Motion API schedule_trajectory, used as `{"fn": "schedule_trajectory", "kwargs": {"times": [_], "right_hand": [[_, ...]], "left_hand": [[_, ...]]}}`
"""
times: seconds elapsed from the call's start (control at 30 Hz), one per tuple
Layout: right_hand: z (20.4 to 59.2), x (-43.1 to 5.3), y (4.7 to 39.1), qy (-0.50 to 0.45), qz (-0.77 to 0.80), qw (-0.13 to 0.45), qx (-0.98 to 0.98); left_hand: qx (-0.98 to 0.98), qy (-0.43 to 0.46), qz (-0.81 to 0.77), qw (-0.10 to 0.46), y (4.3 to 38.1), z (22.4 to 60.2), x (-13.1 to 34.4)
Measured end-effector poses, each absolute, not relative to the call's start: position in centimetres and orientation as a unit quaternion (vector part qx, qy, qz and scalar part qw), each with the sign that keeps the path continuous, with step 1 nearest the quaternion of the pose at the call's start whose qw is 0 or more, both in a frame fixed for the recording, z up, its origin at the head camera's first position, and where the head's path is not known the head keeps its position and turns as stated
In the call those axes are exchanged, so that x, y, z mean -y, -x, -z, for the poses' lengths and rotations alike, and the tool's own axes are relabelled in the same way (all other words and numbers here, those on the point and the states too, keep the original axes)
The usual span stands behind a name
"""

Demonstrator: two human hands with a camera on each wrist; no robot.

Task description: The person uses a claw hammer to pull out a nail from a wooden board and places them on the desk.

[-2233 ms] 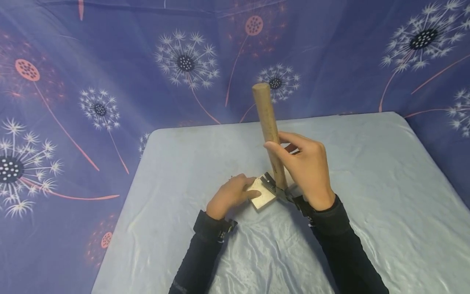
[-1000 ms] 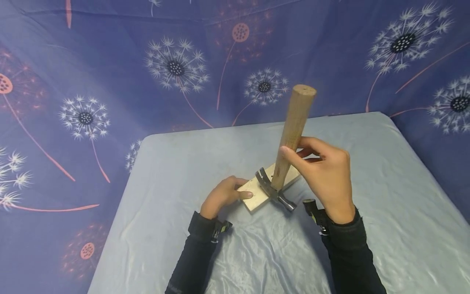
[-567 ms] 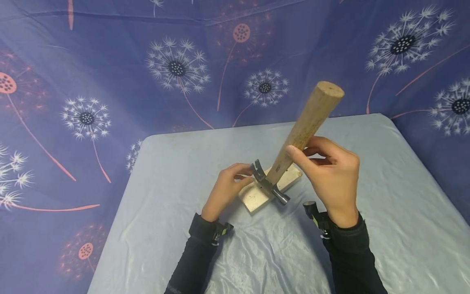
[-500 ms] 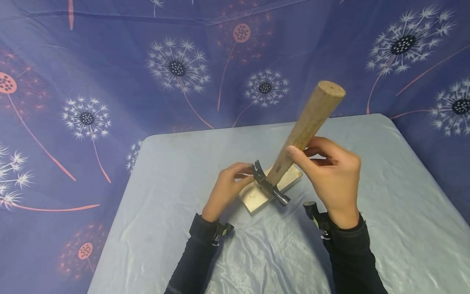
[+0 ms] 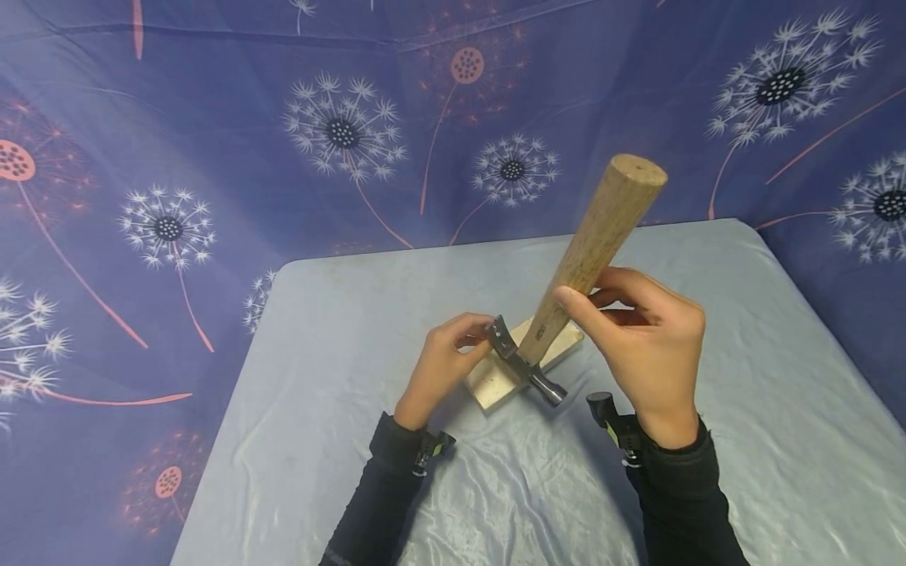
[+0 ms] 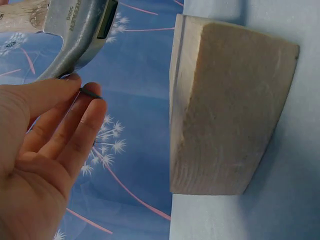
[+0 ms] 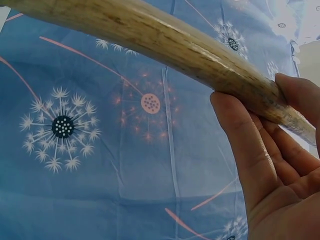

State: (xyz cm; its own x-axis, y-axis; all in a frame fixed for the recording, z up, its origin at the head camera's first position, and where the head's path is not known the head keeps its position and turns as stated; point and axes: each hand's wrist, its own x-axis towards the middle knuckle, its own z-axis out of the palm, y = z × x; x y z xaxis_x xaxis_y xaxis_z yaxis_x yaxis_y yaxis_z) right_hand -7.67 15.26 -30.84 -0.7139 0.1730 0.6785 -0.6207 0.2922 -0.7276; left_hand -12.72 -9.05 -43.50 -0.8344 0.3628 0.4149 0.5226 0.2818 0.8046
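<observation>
My right hand (image 5: 651,346) pinches the wooden handle of a claw hammer (image 5: 594,236) between thumb and fingers. The handle leans up to the right, and the metal hammer head (image 5: 520,362) is over a pale wooden block (image 5: 488,387) in the head view. My left hand (image 5: 440,365) is at the claw end. In the left wrist view, its fingertips pinch a short, thin dark nail (image 6: 91,93) just below the hammer's claw. The block (image 6: 230,110) stands apart from those fingers there. In the right wrist view, the handle (image 7: 165,42) crosses above my fingers.
A shiny light-blue cloth (image 5: 340,338) covers the table. Behind it hangs a blue-purple cloth (image 5: 233,94) printed with dandelions. A small dark camera (image 5: 612,417) is strapped at the right wrist, another camera (image 5: 432,450) at the left.
The hammer's handle has swung from nearly upright to leaning right. My left hand has let go of the block and moved up to the claw, where it now pinches the nail.
</observation>
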Motion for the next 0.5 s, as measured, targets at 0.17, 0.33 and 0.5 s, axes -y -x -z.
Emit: {"fn": "schedule_trajectory", "kwargs": {"times": [0.17,0.33,0.5], "right_hand": [[30.84,-15.35,7.68,-0.152,-0.562,0.344,0.736],[30.97,-15.32,7.66,-0.141,-0.546,0.340,0.752],[31.05,-15.12,7.66,-0.142,-0.546,0.322,0.760]], "left_hand": [[0.801,0.287,0.517,0.096,12.65,43.69,9.02],[0.801,0.281,0.513,0.128,12.61,43.56,9.43],[0.799,0.265,0.520,0.148,12.86,43.20,9.89]]}}
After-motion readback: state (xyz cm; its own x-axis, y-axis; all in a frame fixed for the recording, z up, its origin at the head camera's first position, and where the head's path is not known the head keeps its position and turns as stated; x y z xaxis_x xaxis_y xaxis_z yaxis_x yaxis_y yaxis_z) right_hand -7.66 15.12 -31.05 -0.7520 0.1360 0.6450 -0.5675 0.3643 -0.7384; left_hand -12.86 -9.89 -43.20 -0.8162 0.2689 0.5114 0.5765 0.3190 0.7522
